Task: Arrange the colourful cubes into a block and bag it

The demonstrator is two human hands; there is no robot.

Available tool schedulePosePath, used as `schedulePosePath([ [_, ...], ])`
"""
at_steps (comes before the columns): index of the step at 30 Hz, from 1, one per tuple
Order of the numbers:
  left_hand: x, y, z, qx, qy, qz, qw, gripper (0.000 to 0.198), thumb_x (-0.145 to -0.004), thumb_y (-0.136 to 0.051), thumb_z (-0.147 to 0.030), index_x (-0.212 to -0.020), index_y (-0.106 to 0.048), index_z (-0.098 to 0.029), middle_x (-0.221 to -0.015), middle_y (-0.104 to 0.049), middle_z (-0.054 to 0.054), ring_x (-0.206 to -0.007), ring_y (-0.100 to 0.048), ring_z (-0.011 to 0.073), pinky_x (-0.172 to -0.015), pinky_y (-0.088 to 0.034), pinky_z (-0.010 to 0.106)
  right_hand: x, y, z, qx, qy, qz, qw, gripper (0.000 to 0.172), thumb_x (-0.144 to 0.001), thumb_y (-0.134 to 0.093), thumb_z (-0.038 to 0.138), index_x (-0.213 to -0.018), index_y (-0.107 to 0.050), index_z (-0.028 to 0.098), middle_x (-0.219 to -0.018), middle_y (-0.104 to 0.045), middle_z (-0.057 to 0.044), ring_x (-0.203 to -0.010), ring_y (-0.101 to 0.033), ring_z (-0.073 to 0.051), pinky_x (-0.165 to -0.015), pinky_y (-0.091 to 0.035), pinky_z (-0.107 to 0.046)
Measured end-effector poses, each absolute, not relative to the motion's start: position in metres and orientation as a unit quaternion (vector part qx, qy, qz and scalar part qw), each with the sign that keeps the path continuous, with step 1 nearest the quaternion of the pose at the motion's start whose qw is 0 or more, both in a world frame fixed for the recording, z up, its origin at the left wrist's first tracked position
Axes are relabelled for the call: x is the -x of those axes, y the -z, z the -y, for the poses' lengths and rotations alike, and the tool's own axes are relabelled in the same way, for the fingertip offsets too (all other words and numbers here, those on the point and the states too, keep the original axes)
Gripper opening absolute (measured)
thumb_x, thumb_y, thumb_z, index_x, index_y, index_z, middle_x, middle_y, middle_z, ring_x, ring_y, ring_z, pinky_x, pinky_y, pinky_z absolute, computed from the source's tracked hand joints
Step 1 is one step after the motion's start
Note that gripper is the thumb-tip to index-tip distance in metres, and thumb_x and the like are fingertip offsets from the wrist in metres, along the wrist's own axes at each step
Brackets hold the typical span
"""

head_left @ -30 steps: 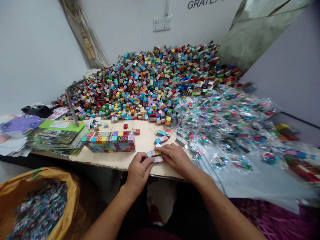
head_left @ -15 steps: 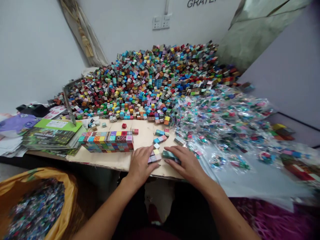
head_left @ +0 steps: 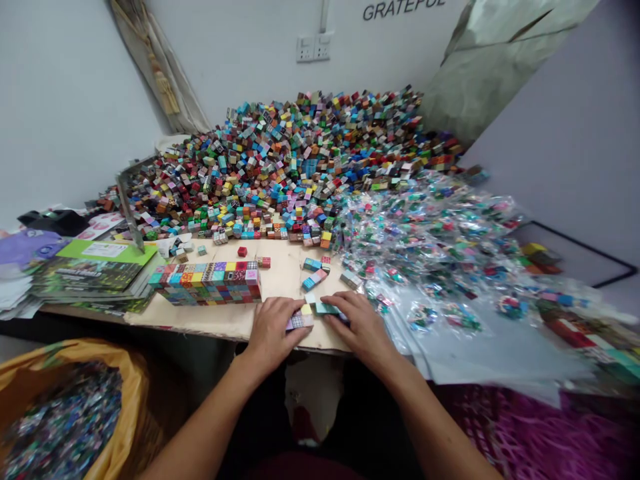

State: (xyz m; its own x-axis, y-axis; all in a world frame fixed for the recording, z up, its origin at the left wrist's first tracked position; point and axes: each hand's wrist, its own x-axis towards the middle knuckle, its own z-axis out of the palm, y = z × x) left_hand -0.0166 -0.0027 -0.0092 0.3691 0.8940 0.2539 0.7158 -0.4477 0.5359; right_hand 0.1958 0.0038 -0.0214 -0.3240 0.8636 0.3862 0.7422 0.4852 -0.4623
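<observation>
My left hand point(head_left: 273, 328) rests its fingers on a small row of patterned cubes point(head_left: 299, 322) at the front edge of a cardboard sheet point(head_left: 287, 280). My right hand point(head_left: 357, 324) lies just to its right, with its fingertips on a teal cube group point(head_left: 325, 308). The two groups nearly touch, and a pale yellow cube point(head_left: 307, 309) sits just behind them. My fingers hide parts of both groups. Left of my hands stands a long, tightly packed block of multicoloured cubes point(head_left: 207, 283). Small loose groups of cubes point(head_left: 312, 273) lie behind my hands.
A large heap of loose coloured cubes point(head_left: 280, 160) fills the back of the table. Plastic bags of small coloured pieces point(head_left: 430, 247) spread to the right. Stacked printed booklets point(head_left: 95, 275) lie at left, and a yellow sack of shiny pieces point(head_left: 65, 417) stands low at left.
My hands have moved closer together, and the teal cubes have slid left toward the patterned cubes. The whole view has shifted slightly as my head moved.
</observation>
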Motion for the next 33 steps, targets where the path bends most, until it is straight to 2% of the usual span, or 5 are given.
schedulePosePath([
  [6, 0.015, 0.010, 0.004, -0.808, -0.268, -0.497, 0.167, 0.038, -0.080, -0.065, -0.036, -0.115, -0.057, -0.023, -0.107, -0.064, 0.005, -0.100, -0.053, 0.0232, -0.082, -0.039, 0.036, -0.189, 0.017, -0.004, 0.485, -0.054, 0.823, 0.292, 0.036, -0.087, -0.053, 0.027, -0.122, -0.058, 0.022, -0.117, -0.055, -0.010, -0.107, -0.049, -0.025, -0.088, -0.042, -0.039],
  [15, 0.019, 0.012, 0.010, -0.800, -0.269, -0.510, 0.165, 0.035, -0.078, -0.066, -0.035, -0.110, -0.058, -0.021, -0.105, -0.064, 0.006, -0.097, -0.053, 0.0239, -0.082, -0.039, 0.036, -0.167, 0.012, -0.025, 0.521, -0.059, 0.827, 0.204, 0.020, -0.088, -0.054, 0.021, -0.103, -0.067, 0.023, -0.099, -0.065, -0.005, -0.094, -0.052, -0.025, -0.080, -0.037, -0.036],
  [22, 0.023, 0.012, 0.013, -0.805, -0.277, -0.499, 0.160, 0.034, -0.078, -0.065, -0.035, -0.109, -0.059, -0.021, -0.103, -0.064, 0.005, -0.096, -0.054, 0.0232, -0.081, -0.038, 0.036, -0.199, 0.011, -0.015, 0.494, -0.085, 0.822, 0.271, 0.032, -0.092, -0.050, 0.036, -0.119, -0.059, 0.021, -0.110, -0.060, -0.009, -0.099, -0.053, -0.025, -0.083, -0.042, -0.036],
  [27, 0.023, 0.010, 0.017, -0.815, -0.271, -0.484, 0.167, 0.034, -0.077, -0.066, -0.034, -0.108, -0.060, -0.022, -0.102, -0.065, 0.004, -0.095, -0.055, 0.0226, -0.080, -0.037, 0.035, -0.208, 0.011, 0.000, 0.505, -0.084, 0.827, 0.234, 0.032, -0.088, -0.053, 0.030, -0.117, -0.060, 0.020, -0.106, -0.059, -0.010, -0.096, -0.054, -0.024, -0.082, -0.046, -0.036],
  [33, 0.013, 0.009, 0.017, -0.794, -0.274, -0.518, 0.162, 0.035, -0.079, -0.065, -0.036, -0.110, -0.058, -0.023, -0.106, -0.065, 0.004, -0.099, -0.054, 0.0223, -0.083, -0.037, 0.036, -0.197, 0.017, 0.016, 0.498, -0.105, 0.815, 0.278, 0.033, -0.086, -0.051, 0.025, -0.118, -0.059, 0.019, -0.108, -0.058, -0.011, -0.098, -0.054, -0.024, -0.085, -0.048, -0.038],
])
